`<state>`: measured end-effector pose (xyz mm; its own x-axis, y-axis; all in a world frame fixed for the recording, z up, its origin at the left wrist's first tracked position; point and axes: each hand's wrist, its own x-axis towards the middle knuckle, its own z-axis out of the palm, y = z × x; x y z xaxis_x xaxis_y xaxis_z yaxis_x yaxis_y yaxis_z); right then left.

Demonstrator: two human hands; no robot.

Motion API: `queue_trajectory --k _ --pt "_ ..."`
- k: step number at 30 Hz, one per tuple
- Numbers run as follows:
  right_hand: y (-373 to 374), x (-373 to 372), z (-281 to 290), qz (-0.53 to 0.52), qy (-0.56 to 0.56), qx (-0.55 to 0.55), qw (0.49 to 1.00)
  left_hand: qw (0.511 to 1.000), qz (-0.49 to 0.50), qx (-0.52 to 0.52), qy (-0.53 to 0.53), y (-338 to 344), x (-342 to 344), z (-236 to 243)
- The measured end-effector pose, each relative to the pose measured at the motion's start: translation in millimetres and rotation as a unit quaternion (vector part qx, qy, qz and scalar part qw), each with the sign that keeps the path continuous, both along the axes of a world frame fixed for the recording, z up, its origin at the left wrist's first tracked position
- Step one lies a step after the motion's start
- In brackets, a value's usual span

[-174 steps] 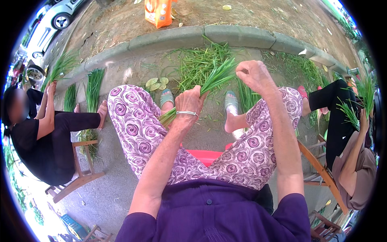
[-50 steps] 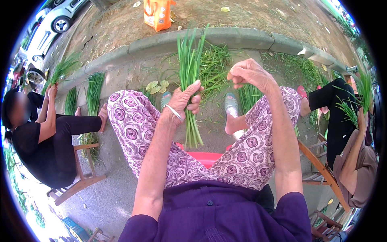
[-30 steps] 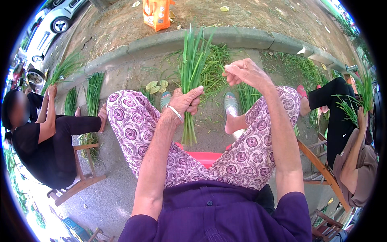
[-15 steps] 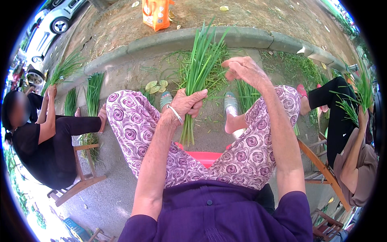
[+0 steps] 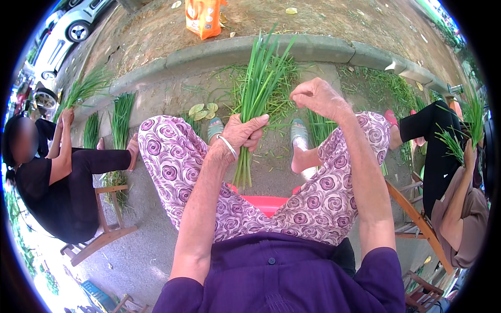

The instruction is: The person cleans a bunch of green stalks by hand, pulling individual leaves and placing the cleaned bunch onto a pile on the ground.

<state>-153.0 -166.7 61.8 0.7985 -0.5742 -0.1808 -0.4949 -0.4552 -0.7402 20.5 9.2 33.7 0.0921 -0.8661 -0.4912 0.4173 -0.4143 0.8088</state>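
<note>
Vs half a second ago: right hand (image 5: 319,99) has gone from fingers stretched out to curled in, just right of the leaves; left hand (image 5: 242,133) and the bunch of green stalks (image 5: 260,86) basically unmoved. Vs the oldest frame: bunch has swung from a rightward slant to near upright, leaf ends up, stem ends down between the knees. Left hand clamped round the stalks, thumb across the front. Right hand: can't tell if the fingertips meet or pinch anything, knuckles in the way. Bunch covers part of the loose green pile (image 5: 284,94) behind it; pink plastic item (image 5: 263,203) between the thighs mostly hidden by the patterned trousers (image 5: 323,201); orange bag (image 5: 203,20) cut off at the top edge; rim clutter blurred. Surface is grey pavement (image 5: 151,219) with scattered green bits, kerb (image 5: 318,48) running across, brown dirt (image 5: 339,20) beyond. Outdoors: one seated person (image 5: 57,193) to the left, another (image 5: 462,221) to the right, both with greens in hand; white car (image 5: 60,39) upper left.
</note>
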Motion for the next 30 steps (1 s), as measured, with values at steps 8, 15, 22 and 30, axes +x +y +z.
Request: queue_trajectory --k 8,15,22,30 --pt "2.3 -0.8 -0.3 0.002 -0.029 0.06 0.998 1.0 0.003 -0.001 0.003 -0.2 1.4 -2.3" --pt "7.0 -1.7 4.3 -0.016 0.007 0.002 1.0 0.999 0.027 0.009 0.024 -2.0 0.2 -4.7" --pt "1.1 6.3 -4.3 -0.105 -0.05 -0.129 0.985 0.999 0.026 -0.001 0.028 -3.0 -2.6 -6.7" --pt "-10.2 10.1 -14.2 -0.178 -0.284 -0.231 0.914 1.0 0.023 -0.013 0.015 -3.1 -4.0 -10.0"
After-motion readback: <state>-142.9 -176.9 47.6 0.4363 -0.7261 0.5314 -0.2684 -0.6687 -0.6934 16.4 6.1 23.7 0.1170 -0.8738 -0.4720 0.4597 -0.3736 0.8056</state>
